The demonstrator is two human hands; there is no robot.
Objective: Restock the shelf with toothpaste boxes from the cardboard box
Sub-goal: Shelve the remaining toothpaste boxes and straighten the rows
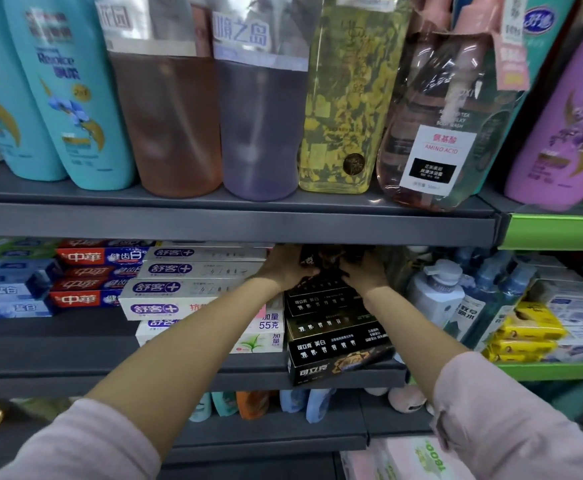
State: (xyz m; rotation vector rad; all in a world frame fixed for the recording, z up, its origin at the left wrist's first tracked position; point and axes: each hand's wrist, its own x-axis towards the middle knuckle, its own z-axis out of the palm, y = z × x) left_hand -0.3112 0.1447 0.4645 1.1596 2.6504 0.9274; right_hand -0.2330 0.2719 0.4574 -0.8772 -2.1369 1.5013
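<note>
So both hands are way back in the middle shelf (75, 344), right under the lip of the upper shelf (234, 223), which cuts off the view of the top of the stack. The left hand (285, 268) and right hand (364, 275) each have fingers curled around a black toothpaste box (321, 263) sitting on top of the stack of black toothpaste boxes (335, 337); it's blurry in there, so exactly how the fingertips lie is hard to tell. The lowest black box sticks out over the shelf edge, a bit tilted. Just left of the stack are white toothpaste boxes (186, 289) with a purple 舒客+ logo, and one lower box reads 加量 55克. Further left are red boxes (92, 271) marked 中華, then blue boxes (9, 292). To the right of the stack there's a white pump bottle (437, 296) and yellow packs (525, 334). Up top: teal Rejoice bottles (72, 91), an orange-ish refill pouch (176, 123), a purple-grey one (259, 126), a yellow pouch (345, 98), a pink pack (435, 147) labelled AMINO ACID, and a purple bottle (567, 133). Pink sleeves (511, 427) are pushed up both forearms.
</note>
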